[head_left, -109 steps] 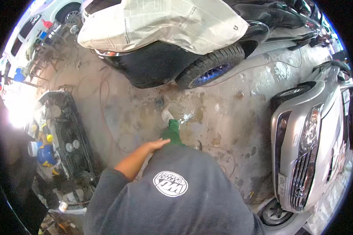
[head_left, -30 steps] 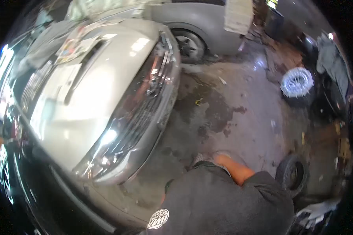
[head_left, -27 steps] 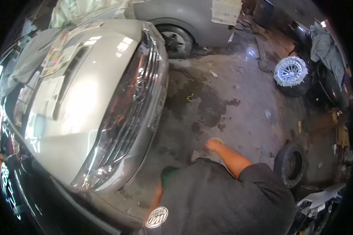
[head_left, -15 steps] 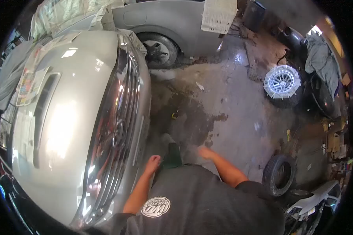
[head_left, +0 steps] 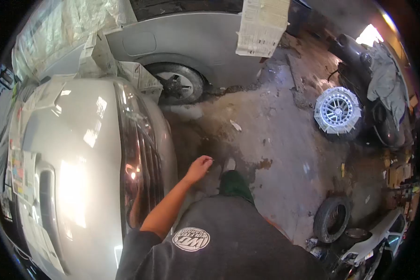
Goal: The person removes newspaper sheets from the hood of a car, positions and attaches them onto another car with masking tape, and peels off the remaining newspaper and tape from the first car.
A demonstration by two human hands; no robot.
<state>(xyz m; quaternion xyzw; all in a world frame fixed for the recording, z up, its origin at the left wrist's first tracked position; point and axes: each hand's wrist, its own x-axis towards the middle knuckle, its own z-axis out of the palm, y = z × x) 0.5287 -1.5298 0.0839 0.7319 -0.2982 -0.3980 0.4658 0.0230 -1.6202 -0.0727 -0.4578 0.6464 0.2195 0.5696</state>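
Note:
My left hand (head_left: pixel 200 169) is out in front of me over the floor, just right of the front bumper of a silver car (head_left: pixel 84 140). Its fingers are curled together; anything between them is too small to make out. It touches neither the car nor the ground. Only a sliver of my right forearm (head_left: pixel 276 227) shows beside my dark shirt (head_left: pixel 247 242), and the right hand itself is hidden. One shoe (head_left: pixel 229 164) is visible ahead of me on the concrete.
Masking paper (head_left: pixel 263 28) hangs on a grey vehicle (head_left: pixel 182 37) ahead. To the right stand a paper-masked wheel (head_left: pixel 337 110) and a cloth-draped motorcycle (head_left: pixel 380 121). A loose tire (head_left: pixel 332 219) and car parts (head_left: pixel 373 240) lie at the lower right.
I have moved forward along the car's front. My left hand has swung forward and up, while my right hand has dropped back out of sight.

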